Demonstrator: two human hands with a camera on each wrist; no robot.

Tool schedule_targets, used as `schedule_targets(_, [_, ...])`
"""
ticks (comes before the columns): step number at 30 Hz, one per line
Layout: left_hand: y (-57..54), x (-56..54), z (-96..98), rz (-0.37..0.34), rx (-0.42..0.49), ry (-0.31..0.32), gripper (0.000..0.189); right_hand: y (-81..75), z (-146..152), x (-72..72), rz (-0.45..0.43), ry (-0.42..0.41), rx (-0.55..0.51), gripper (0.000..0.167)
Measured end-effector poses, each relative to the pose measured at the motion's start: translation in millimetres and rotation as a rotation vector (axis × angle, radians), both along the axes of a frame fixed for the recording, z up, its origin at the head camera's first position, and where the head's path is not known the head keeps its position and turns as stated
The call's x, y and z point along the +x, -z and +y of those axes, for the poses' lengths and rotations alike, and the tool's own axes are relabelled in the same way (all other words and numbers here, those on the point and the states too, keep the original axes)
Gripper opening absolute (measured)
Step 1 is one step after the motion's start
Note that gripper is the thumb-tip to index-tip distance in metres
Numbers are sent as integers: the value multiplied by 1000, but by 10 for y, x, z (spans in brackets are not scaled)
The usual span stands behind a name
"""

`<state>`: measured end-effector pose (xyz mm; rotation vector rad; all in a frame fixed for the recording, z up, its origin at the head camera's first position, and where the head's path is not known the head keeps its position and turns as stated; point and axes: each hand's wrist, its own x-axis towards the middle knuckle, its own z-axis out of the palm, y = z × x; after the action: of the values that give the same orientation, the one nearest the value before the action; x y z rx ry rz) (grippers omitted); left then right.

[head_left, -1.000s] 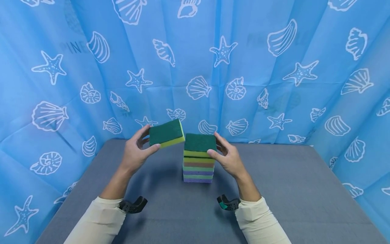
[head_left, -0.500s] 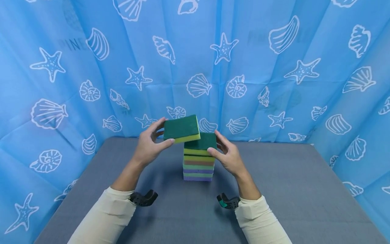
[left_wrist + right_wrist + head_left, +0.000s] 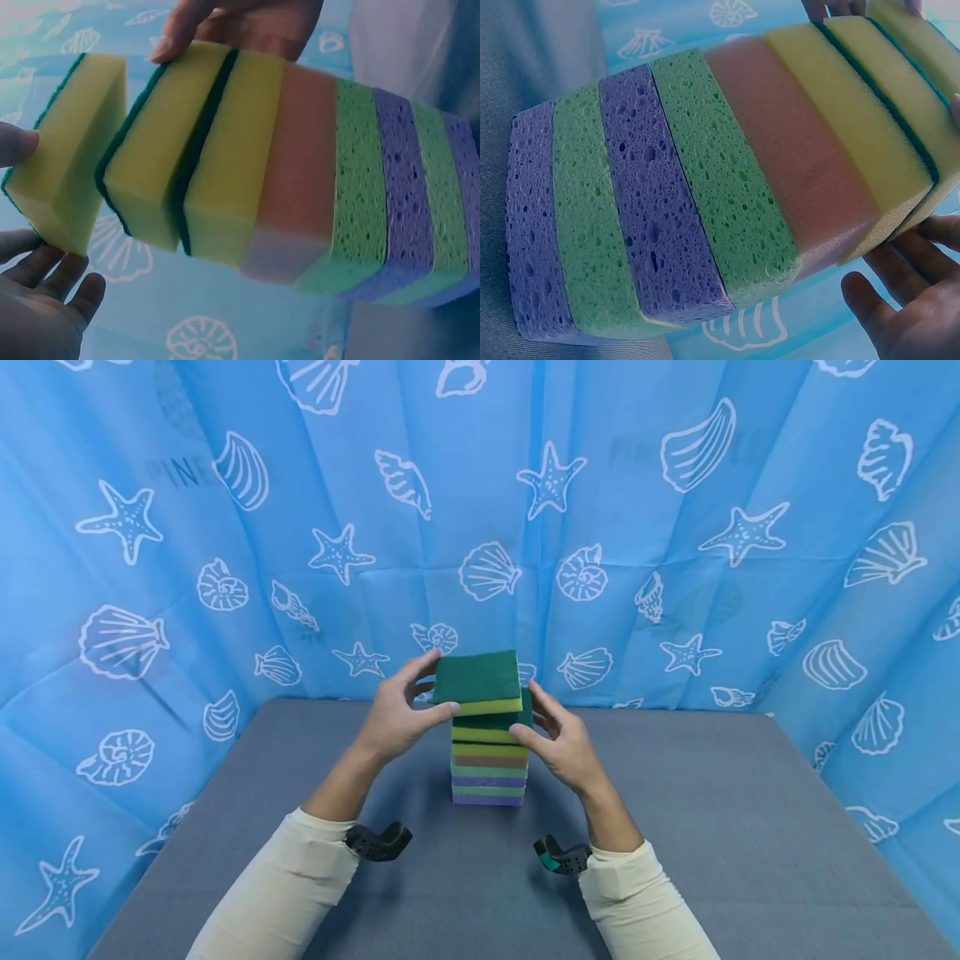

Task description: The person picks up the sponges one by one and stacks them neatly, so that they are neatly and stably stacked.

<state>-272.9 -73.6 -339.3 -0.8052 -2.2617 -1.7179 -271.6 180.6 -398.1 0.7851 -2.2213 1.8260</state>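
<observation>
In the head view my left hand [image 3: 397, 714] pinches a yellow sponge [image 3: 480, 678] with a dark green scouring layer on top, thumb in front and fingers behind. This sponge is just above a stack of sponges [image 3: 489, 772], shifted slightly left of it. The left wrist view shows a gap between the held sponge [image 3: 71, 150] and the stack's top sponge [image 3: 150, 150], also yellow and green. My right hand [image 3: 558, 743] holds that top sponge at its right side. Below it are another yellow-green sponge, a pinkish one [image 3: 787, 142], then alternating green and purple ones.
The stack stands upright on a grey cloth-covered table [image 3: 675, 827]. A blue curtain [image 3: 615, 527] with white shells and starfish hangs behind and along both sides. A dark strap-like device [image 3: 378, 842] sits at the left wrist, and a similar device [image 3: 562, 856] at the right.
My left hand has carried its sponge rightward from beside the stack to above it, and the sponge is now more level. The right hand and the stack have stayed in place.
</observation>
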Motion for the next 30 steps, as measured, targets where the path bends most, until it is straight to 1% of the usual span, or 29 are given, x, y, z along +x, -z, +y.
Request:
schedule_targets(3, [9, -16, 60, 3, -8, 12, 75, -80, -16, 56, 6, -11, -4, 69])
schedule_targets(8, [16, -30, 135, 35, -18, 30, 74, -232, -45, 175, 34, -16, 1, 66])
schedule_targets(13, [23, -43, 161, 39, -33, 34, 75, -245, -47, 187, 45, -26, -10, 67])
schedule_targets(22, [67, -59, 149, 38, -42, 33, 74, -243, -58, 181, 34, -32, -8, 67])
schedule_targets(30, [86, -62, 170, 22, -49, 28, 73, -242, -54, 181, 45, -28, -14, 67])
